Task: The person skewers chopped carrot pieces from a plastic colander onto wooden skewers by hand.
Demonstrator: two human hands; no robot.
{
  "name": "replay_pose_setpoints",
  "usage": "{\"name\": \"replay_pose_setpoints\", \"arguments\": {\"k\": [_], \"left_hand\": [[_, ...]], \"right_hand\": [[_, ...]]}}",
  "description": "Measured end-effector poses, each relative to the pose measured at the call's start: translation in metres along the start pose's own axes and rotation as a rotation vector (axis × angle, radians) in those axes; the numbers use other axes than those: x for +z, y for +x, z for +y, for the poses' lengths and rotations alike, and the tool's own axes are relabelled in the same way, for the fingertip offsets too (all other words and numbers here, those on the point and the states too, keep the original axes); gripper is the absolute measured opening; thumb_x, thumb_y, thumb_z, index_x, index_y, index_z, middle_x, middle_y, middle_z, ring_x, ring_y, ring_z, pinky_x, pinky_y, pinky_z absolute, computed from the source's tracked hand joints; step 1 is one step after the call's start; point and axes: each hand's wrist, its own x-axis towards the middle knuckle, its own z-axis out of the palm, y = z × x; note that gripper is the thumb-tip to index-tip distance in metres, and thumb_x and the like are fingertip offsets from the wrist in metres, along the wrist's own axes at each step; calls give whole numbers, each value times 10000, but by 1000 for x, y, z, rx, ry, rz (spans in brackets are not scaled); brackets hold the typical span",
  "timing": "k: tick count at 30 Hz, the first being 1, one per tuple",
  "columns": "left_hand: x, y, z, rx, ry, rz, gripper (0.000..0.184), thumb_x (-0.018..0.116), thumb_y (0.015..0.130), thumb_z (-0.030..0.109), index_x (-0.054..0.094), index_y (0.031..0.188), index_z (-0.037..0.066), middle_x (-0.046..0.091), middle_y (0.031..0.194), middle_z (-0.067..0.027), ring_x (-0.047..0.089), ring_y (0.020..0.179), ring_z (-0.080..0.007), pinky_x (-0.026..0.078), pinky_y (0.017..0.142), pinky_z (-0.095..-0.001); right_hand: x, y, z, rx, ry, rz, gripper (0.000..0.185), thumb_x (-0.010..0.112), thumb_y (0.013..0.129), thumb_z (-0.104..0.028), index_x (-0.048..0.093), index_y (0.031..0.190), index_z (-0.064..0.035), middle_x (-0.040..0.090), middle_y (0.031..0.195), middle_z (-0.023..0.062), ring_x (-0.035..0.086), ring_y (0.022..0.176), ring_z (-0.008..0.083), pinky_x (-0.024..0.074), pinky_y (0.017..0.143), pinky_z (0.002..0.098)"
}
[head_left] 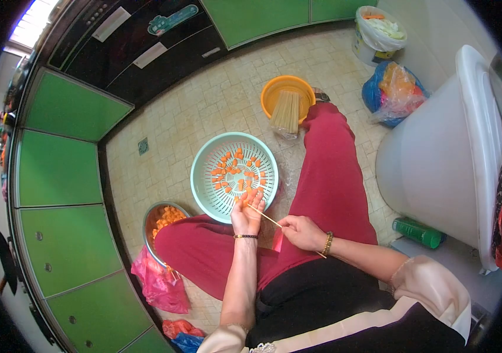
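My left hand (246, 219) is turned palm up with a few orange carrot chunks (253, 194) held at its fingers. In my right hand (303, 232) is a thin wooden skewer (270, 219), pinched along its length, its far end reaching to the left palm. Whether the tip has pierced a chunk is too small to tell. Just beyond the left hand stands a pale green colander (202, 187) with more carrot chunks scattered over its slotted bottom. A metal bowl (147, 234) heaped with orange chunks sits beside my bent left knee.
An orange basin (267, 94) with a bundle of skewers (286, 113) in a clear bag stands ahead, near my right foot. Pink plastic bags (160, 281) lie at left. A lined bin (374, 50), a large white tub (439, 153) and a green can (419, 232) are at right.
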Motion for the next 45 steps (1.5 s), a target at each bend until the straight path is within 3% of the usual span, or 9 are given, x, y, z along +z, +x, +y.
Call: {"name": "replay_pose_setpoints", "arguments": {"k": [15, 24, 27, 29, 35, 38, 45], "left_hand": [[0, 0, -1, 7, 94, -17, 210, 395, 818, 177, 443, 959, 30, 517, 985, -178, 494, 953, -319, 425, 777, -411], [1, -2, -7, 15, 183, 2, 191, 415, 813, 167, 439, 942, 28, 517, 986, -198, 502, 944, -328, 423, 787, -413], [2, 0, -8, -2, 181, -31, 203, 415, 819, 196, 445, 939, 36, 511, 1007, -198, 501, 951, -320, 422, 790, -413], [6, 1, -4, -45, 178, -102, 216, 412, 825, 226, 454, 931, 43, 505, 1022, -198, 499, 956, -313, 421, 790, -410], [4, 10, 13, -204, 234, -187, 335, 372, 853, 381, 489, 810, 69, 566, 878, -169, 553, 836, -300, 452, 723, -395], [1, 12, 5, -214, 248, -148, 367, 345, 861, 401, 469, 844, 56, 559, 824, -173, 562, 782, -306, 472, 693, -394], [7, 8, -7, -101, 277, -52, 342, 353, 866, 379, 458, 752, 75, 567, 761, -158, 565, 766, -314, 471, 698, -427]], "right_hand": [[0, -1, -2, -12, -6, 15, 180, 458, 748, -91, 555, 867, 2, 547, 581, 59, 483, 496, 100, 383, 461, 279], [3, 0, 6, -54, -7, 70, 178, 459, 751, -103, 564, 853, -1, 580, 639, 115, 539, 550, 139, 424, 516, 294], [5, 1, 9, -58, 23, 53, 160, 455, 785, -83, 556, 871, 7, 500, 584, -21, 424, 518, 30, 347, 446, 214], [4, 2, 5, -68, 10, 66, 158, 459, 787, -90, 557, 868, 4, 501, 582, -19, 425, 518, 30, 349, 446, 216], [3, 1, -1, -70, -3, 78, 151, 472, 788, -110, 560, 853, -5, 502, 568, -6, 432, 513, 38, 355, 449, 227], [4, 2, -3, -72, 1, 98, 142, 475, 785, -111, 556, 830, -4, 501, 564, 0, 438, 516, 47, 360, 456, 231], [11, 6, 5, -78, 4, 153, 125, 481, 776, -112, 537, 778, 0, 514, 588, 30, 454, 536, 71, 375, 477, 251]]}}
